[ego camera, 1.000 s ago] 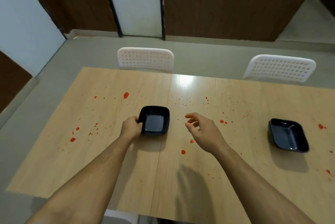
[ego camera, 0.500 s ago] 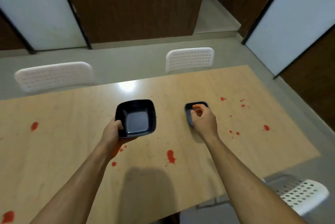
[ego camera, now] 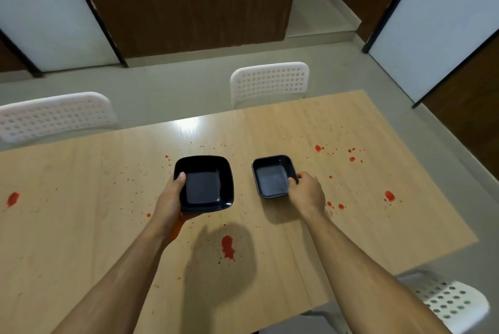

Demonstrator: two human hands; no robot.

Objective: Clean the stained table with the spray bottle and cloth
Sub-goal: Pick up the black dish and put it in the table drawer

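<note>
- At frame centre, a black square dish (ego camera: 204, 183) is held above the stained table (ego camera: 81, 225) by the left hand (ego camera: 170, 198), thumb curled over its rim.
- Just right of it, a second black dish (ego camera: 274, 175) is pinched at its rim by the right hand (ego camera: 306, 193).
- Red stains (ego camera: 228, 247) are spread across the table.

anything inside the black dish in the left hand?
The black dish held by the left hand looks empty; only the thumb lies over its rim. Fingers beneath it are hidden, as is the table directly underneath.
</note>
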